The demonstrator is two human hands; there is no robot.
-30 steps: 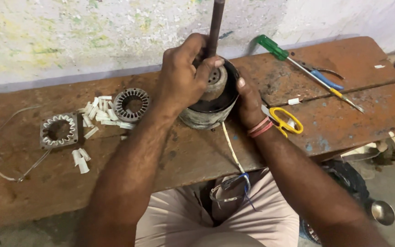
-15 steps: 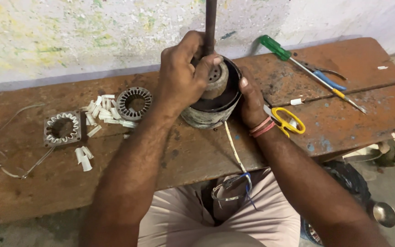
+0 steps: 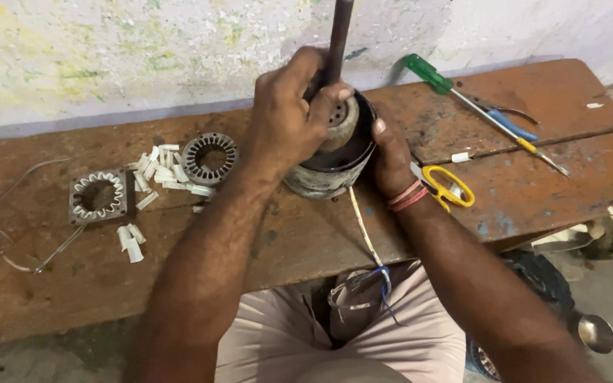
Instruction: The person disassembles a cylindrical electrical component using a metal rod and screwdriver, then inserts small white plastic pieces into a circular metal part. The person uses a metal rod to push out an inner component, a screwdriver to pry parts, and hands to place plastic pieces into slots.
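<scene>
My left hand [image 3: 285,117] grips a dark rod [image 3: 338,39] standing upright in the round motor housing [image 3: 331,159] mid-bench; my right hand [image 3: 390,152] clasps its right rim, scissors [image 3: 448,186] just right.

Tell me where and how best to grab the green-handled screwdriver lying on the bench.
Take the screwdriver by its green handle, coming down from above with fingers across it. It lies flat, handle toward the wall and clear of clutter, while its thin shaft runs alongside the blue-handled pliers, leaving less room there.
</scene>
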